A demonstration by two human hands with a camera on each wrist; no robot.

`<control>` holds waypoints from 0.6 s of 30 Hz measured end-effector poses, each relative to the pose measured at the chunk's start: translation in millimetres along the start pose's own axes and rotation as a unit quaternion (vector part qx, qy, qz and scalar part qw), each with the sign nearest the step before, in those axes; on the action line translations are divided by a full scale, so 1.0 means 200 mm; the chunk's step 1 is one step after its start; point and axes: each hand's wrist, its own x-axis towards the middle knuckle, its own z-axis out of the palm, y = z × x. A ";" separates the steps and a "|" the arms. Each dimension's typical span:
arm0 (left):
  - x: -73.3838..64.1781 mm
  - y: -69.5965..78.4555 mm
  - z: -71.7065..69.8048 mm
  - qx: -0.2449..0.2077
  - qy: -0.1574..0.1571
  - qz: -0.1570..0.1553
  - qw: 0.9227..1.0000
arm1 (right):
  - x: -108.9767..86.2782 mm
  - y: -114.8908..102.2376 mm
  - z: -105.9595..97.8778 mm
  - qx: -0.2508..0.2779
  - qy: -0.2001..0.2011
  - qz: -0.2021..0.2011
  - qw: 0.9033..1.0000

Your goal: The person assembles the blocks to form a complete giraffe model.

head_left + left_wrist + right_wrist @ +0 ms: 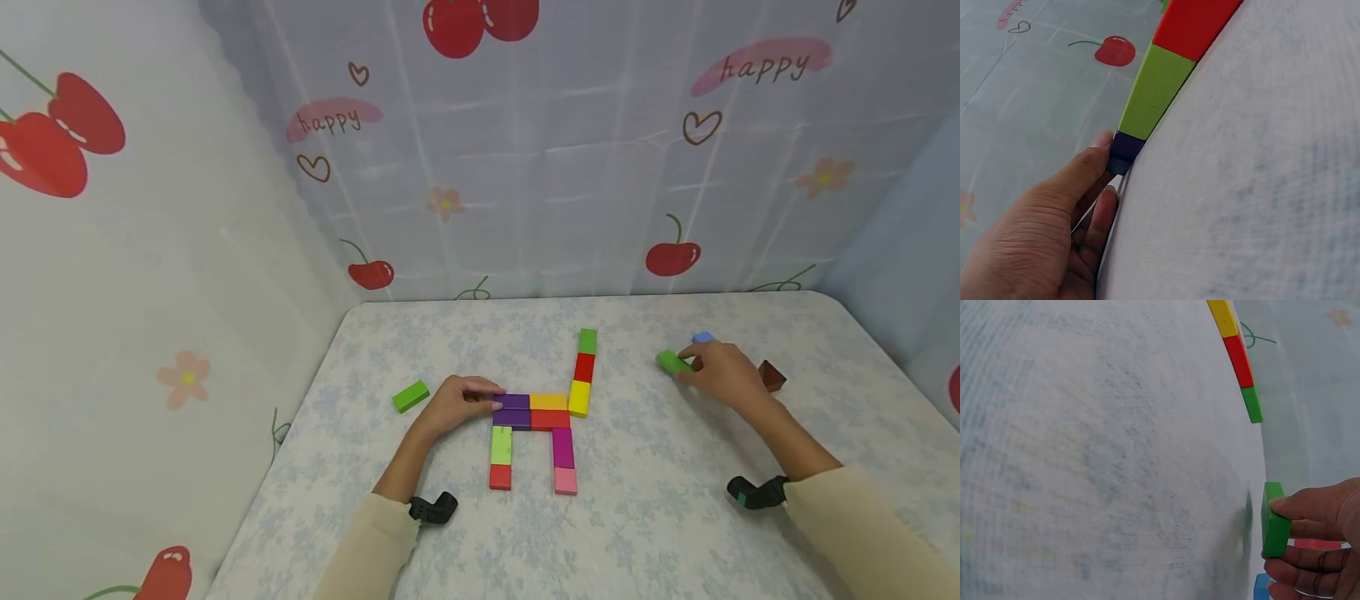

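In the head view my left hand (459,407) touches the left end of two purple blocks (512,417), its thumb and fingertips right at their edge. They join an orange block (548,402) and a red block (550,419) in a flat figure. Below hang a lime block (501,446) over a red one and a magenta block (562,448) over a pink one. A yellow, red and green column (584,368) rises at the right. My right hand (723,372) pinches a green block (1276,522) between thumb and fingers, tilted up close over the table.
A loose green block (411,397) lies left of my left hand. A blue block (702,337) and a dark red-brown wedge block (772,377) sit by my right hand. Patterned curtains (562,167) hang behind the table (637,500).
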 end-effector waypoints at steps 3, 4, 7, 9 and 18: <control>0.00 -0.01 0.00 0.003 0.000 0.001 1.000 | 0.00 -0.02 0.03 -0.002 -0.007 0.000 1.000; 0.00 -0.01 0.00 0.005 0.000 0.001 1.000 | 0.00 -0.02 0.04 -0.004 -0.009 0.002 1.000; 0.00 0.00 0.00 0.011 0.000 0.001 1.000 | 0.00 -0.04 0.06 -0.010 -0.013 0.012 1.000; 0.00 0.00 0.00 0.014 -0.001 0.000 1.000 | 0.00 -0.04 0.07 -0.010 -0.017 0.021 1.000; 0.00 0.00 -0.01 0.017 -0.002 0.000 1.000 | 0.03 -0.06 0.09 0.043 -0.091 -0.005 0.995</control>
